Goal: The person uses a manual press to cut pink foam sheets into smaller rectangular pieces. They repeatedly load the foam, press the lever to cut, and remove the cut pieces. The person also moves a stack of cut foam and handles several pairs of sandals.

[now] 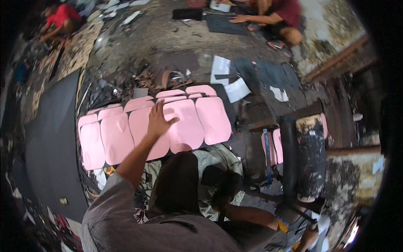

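Note:
My left hand [158, 120] reaches over a row of flat pink pieces with rounded corners, its thumb and fingers apart and nothing held. It lies over or just above the seam beside one glossy pink piece [184, 124]; contact is hard to tell. The pieces sit close together on a dark sheet [226, 105], with smaller pink pieces [170, 93] in a second row behind. Far off to the lower right, what looks like my right hand [309, 238] shows only in part beside pale material. Its fingers cannot be made out.
A large black sheet [54, 147] stretches along the left. White papers [237, 89] lie beyond the pink pieces. At right stands a worn block [310, 155], near more pink pieces [277, 145]. A co-worker's hand [239, 19] rests at a dark sheet; another person [63, 21] crouches far left.

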Demonstrator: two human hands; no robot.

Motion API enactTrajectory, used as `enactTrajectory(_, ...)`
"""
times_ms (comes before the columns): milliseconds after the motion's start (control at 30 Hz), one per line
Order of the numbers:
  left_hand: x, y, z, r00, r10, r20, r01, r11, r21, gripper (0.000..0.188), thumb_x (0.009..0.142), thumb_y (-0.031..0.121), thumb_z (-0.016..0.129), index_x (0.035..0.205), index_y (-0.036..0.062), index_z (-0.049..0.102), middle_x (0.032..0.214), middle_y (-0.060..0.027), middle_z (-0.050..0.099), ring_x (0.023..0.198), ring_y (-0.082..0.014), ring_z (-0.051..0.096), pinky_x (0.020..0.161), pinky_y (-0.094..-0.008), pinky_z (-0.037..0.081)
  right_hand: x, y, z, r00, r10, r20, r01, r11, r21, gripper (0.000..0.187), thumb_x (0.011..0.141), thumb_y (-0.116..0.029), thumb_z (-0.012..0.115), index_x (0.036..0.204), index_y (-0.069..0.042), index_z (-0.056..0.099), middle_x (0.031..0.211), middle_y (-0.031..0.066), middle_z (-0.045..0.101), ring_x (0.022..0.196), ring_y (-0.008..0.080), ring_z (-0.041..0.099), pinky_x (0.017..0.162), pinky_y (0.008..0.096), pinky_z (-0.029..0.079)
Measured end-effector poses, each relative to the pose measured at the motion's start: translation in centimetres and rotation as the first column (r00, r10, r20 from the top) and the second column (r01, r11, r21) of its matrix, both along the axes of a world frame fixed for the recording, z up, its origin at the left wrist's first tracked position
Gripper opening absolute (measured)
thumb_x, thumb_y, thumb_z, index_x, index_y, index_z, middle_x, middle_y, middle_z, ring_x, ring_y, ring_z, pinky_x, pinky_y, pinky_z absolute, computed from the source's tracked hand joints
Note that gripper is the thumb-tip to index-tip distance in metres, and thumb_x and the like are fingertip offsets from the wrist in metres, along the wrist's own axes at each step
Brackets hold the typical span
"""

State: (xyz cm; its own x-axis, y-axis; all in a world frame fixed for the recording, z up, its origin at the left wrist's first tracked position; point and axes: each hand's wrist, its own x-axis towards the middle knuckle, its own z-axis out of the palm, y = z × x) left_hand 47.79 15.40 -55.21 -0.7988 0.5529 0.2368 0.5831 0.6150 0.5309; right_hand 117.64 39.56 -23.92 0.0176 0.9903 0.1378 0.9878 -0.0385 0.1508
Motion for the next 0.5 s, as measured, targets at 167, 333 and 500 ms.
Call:
enactTrajectory(167,-5.1,4.7,-3.8,0.936,-0.033,0.352,0.27,0.71,-0.651,0.137,0.049,0.055,0.089,0.152,-0.0035,0.021,0.153,-0.0285,0.029,0.145,-0.0444,0.022,0.118,-0.0585,0.017,0.2,0.1,-0.7,0.983,-0.146,0.109,0.138,0.987,0.081,0.05,0.08,-0.03,0.069,0.119,-0.001,0.066,0.096,0.0301,0.067,0.091,0.0472,0.065,0.077,0.0527,0.051)
enactTrajectory(333,-3.9,4.4,-1.7,0.921,-0.3,0.249,0.389,0.753,-0.531,0.102,0.074,0.063,0.073,0.144,-0.0034,0.039,0.135,-0.0316,0.051,0.128,-0.0469,0.047,0.104,-0.0528,0.041,-0.2,-0.7,-1.3,0.994,-0.101,0.039,0.092,0.981,0.173,0.058,0.082,-0.034,0.074,0.131,-0.006,0.06,0.104,0.0236,0.07,0.092,0.0411,0.067,0.078,0.0484,0.053)
enactTrajectory(500,-1.2,3.0,7.7,0.965,-0.228,0.129,0.261,0.862,-0.434,0.08,0.087,0.064,0.061,0.133,-0.0007,0.053,0.112,-0.0281,0.066,0.103,-0.0404,0.065,0.084,-0.0504,0.052,0.6,-0.7,-1.7,0.99,-0.133,0.042,0.127,0.983,0.131,0.048,0.077,-0.03,0.077,0.119,-0.009,0.066,0.1,0.0187,0.07,0.089,0.0403,0.067,0.075,0.0476,0.053)
